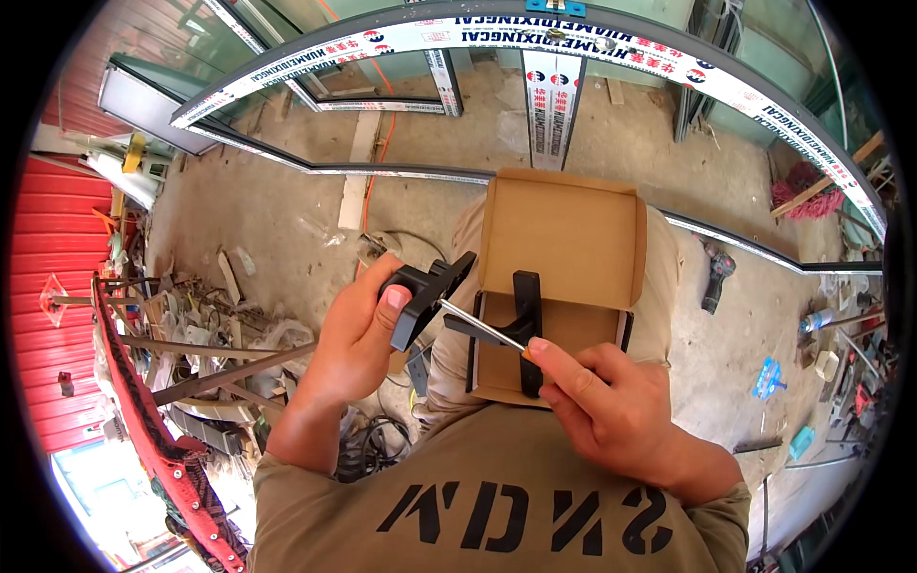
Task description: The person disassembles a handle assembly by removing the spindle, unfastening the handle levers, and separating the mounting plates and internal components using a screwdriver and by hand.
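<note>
My left hand [351,329] grips a black door-handle fitting [426,302], its long flat plate tilted up and to the right. In my right hand [611,406] is a screwdriver [482,326], held near its orange handle. The shaft points up and left, and its tip meets the face of the plate; whether it sits in a screw is too small to tell. Below the shaft, an open brown cardboard box [564,234] rests on my lap with its lid folded back. A second black handle part [527,334] lies in the box, with an arm reaching left under the screwdriver.
A large film-wrapped metal frame [552,110] stands in front of me. On the floor to the right lie a cordless drill [716,277] and a blue object [767,379]. Scrap and cables [380,444] crowd the left, beside a red-edged rack [143,401].
</note>
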`<state>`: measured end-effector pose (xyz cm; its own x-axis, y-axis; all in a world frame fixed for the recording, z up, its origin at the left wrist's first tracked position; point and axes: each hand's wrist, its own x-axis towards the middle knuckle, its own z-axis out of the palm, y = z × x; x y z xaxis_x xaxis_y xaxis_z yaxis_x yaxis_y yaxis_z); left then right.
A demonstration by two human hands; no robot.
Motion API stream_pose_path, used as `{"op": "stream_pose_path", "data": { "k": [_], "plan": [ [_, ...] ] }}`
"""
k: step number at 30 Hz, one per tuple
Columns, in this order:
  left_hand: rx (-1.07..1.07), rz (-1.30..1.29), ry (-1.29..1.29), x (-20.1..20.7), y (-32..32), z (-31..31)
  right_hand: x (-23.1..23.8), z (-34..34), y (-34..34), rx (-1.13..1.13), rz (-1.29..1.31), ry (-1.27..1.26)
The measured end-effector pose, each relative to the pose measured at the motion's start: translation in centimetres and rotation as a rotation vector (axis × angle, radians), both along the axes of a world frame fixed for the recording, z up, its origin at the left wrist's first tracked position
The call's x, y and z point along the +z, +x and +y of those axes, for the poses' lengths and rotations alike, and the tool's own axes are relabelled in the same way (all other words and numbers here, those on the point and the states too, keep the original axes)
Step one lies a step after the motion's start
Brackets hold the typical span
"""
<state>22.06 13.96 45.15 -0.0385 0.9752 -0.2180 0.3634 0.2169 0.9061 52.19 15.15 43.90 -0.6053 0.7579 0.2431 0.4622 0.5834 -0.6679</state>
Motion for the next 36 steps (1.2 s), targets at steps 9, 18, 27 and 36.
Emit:
{"op": "stream_pose_path", "data": {
  "k": [9, 18, 27, 36],
  "plan": [
    [-0.032, 0.11, 0.072, -0.4, 0.1, 0.0, -0.4, -0.5, 0.2, 0.0, 0.104, -0.187],
    [-0.036, 0.141, 0.112, -0.3, 0.5, 0.1, 0.7, -0.1, 0.5, 0.009, 0.118, -0.327],
    [0.328, -0.461, -0.051, -1.7, -0.5, -0.2, 1.9, 2.9, 1.0, 0.01, -0.091, -0.154],
    [0.197, -1.355, -0.306, -0.5, 1.6, 0.6, -1.9, 5.1, -3.0, -0.186, 0.512, -0.388]
  ]
}}
